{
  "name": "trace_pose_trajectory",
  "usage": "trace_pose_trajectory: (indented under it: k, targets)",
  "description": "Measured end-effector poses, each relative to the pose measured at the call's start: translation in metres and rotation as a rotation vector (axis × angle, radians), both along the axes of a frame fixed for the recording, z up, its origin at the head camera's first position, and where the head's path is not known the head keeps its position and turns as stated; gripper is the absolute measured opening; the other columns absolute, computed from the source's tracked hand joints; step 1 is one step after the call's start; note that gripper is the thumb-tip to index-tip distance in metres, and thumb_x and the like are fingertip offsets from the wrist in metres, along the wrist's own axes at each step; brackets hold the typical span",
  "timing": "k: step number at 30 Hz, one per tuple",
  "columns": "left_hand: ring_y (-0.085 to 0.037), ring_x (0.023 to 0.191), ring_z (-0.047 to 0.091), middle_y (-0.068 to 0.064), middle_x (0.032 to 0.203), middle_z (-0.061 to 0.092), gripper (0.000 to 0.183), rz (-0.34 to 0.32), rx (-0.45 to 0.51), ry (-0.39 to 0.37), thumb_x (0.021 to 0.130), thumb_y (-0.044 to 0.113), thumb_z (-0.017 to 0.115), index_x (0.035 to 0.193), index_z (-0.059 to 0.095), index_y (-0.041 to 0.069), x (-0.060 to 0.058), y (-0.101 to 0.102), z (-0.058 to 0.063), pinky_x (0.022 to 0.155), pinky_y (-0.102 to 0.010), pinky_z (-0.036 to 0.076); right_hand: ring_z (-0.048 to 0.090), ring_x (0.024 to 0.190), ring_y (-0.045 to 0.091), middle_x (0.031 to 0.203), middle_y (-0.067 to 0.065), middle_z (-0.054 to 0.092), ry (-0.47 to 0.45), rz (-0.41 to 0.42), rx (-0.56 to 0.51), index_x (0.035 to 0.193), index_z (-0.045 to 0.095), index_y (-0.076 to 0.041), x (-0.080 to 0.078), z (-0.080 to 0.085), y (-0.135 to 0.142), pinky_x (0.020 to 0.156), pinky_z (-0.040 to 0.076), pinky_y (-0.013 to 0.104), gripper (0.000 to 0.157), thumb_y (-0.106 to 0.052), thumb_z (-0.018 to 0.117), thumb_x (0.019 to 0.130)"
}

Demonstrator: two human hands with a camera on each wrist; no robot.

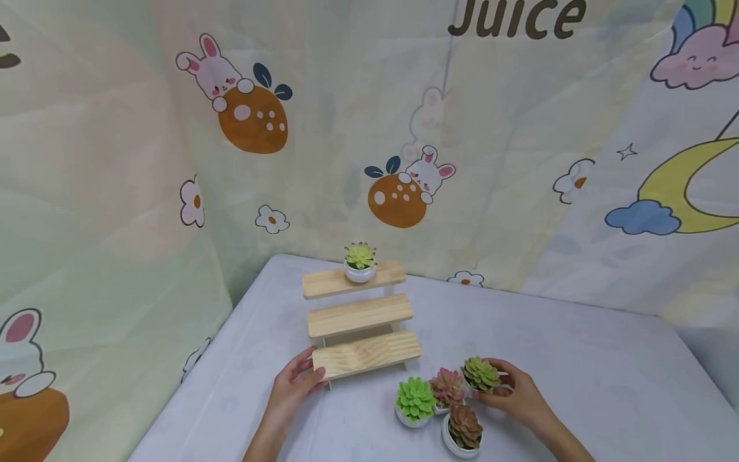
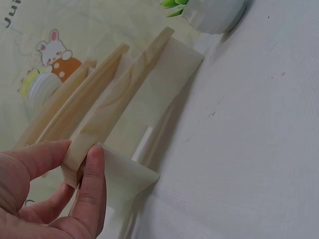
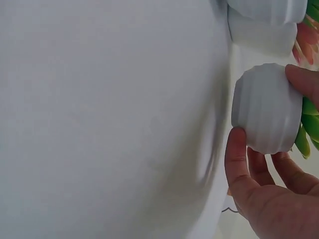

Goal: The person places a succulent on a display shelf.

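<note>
My left hand (image 1: 293, 382) pinches the left end of the lowest board of a three-step wooden display stand (image 1: 369, 355). The left wrist view shows the thumb and fingers around the board end (image 2: 79, 154), above a pale support (image 2: 124, 172). In my right hand (image 1: 516, 394) is a green succulent with reddish tips (image 1: 481, 374); its ribbed white pot (image 3: 269, 109) lies between thumb and fingers in the right wrist view. Close to it stand a bright green succulent (image 1: 416, 399), a pink one (image 1: 447, 387) and a brownish-red one (image 1: 464, 427), all in white pots.
A yellow-green succulent (image 1: 360, 256) in a white pot sits on the top board (image 1: 323, 283); the middle board (image 1: 360, 316) is bare. A white cloth (image 1: 548, 346) covers the table. Behind it hangs a printed fabric backdrop (image 1: 323, 186) with rabbits and flowers.
</note>
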State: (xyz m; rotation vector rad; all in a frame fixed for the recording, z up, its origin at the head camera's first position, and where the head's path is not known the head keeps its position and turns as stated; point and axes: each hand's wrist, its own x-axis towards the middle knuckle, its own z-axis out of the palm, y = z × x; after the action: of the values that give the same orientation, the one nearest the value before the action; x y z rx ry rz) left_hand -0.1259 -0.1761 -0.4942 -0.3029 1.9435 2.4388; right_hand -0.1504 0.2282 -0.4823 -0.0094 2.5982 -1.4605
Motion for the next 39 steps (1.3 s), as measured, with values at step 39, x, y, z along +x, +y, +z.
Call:
trace_pose_trajectory:
  k: [39]
  targets:
    - [-0.018, 0.089, 0.065, -0.022, 0.122, 0.052, 0.057, 0.027, -0.013, 0.007, 0.088, 0.002, 0.069, 0.140, 0.046, -0.005, -0.001, 0.000, -0.004, 0.080, -0.030, 0.061, 0.060, 0.097, 0.015, 0.124, 0.019, 0.056, 0.255, 0.215, -0.021, 0.133, 0.051, 0.002, -0.045, 0.087, -0.067, 0.080, 0.057, 0.022, 0.066, -0.015, 0.082, 0.078]
